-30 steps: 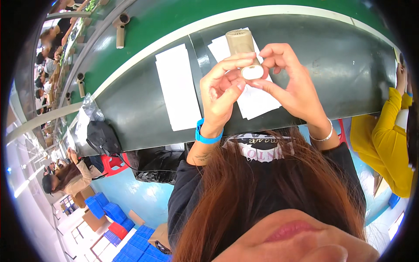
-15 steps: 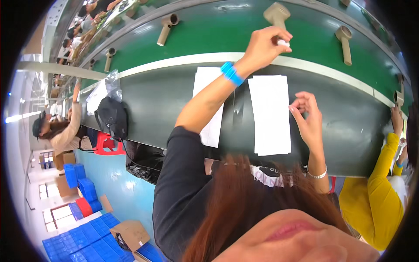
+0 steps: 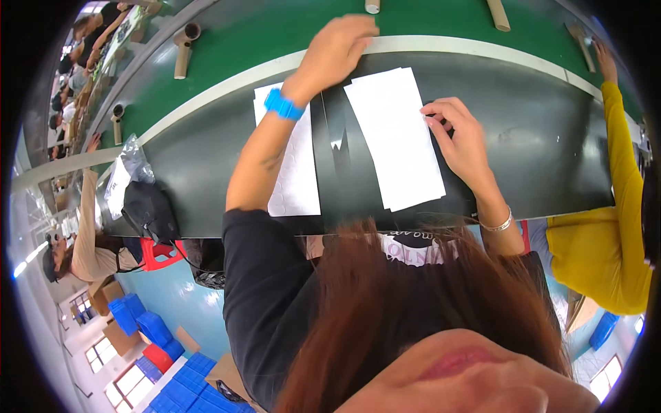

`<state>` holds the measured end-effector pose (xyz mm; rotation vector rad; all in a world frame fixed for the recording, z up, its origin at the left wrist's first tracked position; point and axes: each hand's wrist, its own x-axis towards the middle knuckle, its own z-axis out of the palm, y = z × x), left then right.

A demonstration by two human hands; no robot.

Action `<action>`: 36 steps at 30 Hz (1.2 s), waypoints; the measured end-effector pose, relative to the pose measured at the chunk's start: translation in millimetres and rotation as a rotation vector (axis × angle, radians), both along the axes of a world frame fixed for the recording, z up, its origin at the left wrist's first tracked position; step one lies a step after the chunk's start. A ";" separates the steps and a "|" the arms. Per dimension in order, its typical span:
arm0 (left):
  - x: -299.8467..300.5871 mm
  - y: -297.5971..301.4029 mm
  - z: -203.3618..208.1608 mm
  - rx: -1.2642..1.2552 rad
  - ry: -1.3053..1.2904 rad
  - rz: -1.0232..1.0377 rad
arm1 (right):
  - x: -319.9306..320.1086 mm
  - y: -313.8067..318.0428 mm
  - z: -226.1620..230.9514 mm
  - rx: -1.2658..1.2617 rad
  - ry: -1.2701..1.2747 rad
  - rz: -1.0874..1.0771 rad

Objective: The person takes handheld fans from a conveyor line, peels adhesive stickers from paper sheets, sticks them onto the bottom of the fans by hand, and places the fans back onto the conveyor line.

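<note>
Beige hair-dryer-shaped device [image 3: 372, 6]: we see only its handle end, at the picture's upper edge near 12 o'clock, on a green conveyor belt [image 3: 434, 17]. Our left hand [image 3: 337, 51] is just beside it, to its left, reaching over the belt's pale rim [image 3: 447, 45] with fingers bent; the hand is blurred, so we cannot tell whether it holds anything. Our right hand [image 3: 460, 134] is at 2 o'clock, its fingers loosely curled and thumb slightly parted; its fingertips are at the edge of the right-hand stack of white sheets [image 3: 399, 141], though we cannot tell whether they touch it. Our two hands are well apart.

A left-hand stack of white sheets [image 3: 297, 172] lies between 10 and 11 o'clock on the dark tabletop [image 3: 523, 151], partly under our left forearm [image 3: 258, 165]. On the belt, a second beige handle [image 3: 498, 15] shows between 1 and 2 o'clock, and another beige device [image 3: 182, 55] between 10 and 11. A black backpack [image 3: 146, 210] sits at 9 o'clock; a co-worker's yellow sleeve [image 3: 623, 158] is near 3 o'clock.
</note>
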<state>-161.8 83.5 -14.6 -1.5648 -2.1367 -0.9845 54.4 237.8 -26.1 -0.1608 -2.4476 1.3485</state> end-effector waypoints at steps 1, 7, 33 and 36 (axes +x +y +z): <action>13.7 -9.9 4.5 -0.081 -0.043 -0.076 | 1.3 -4.1 0.2 0.028 -0.001 0.042; 89.6 -55.0 8.4 -0.264 -0.173 -0.187 | 17.1 -40.3 7.5 0.330 -0.037 -0.008; 111.7 -63.4 -7.0 -0.155 -0.238 -0.201 | -52.6 76.4 49.0 0.404 0.168 -0.255; 112.6 -62.0 -7.0 -0.162 -0.242 -0.207 | -97.6 117.6 12.6 0.568 0.200 -0.435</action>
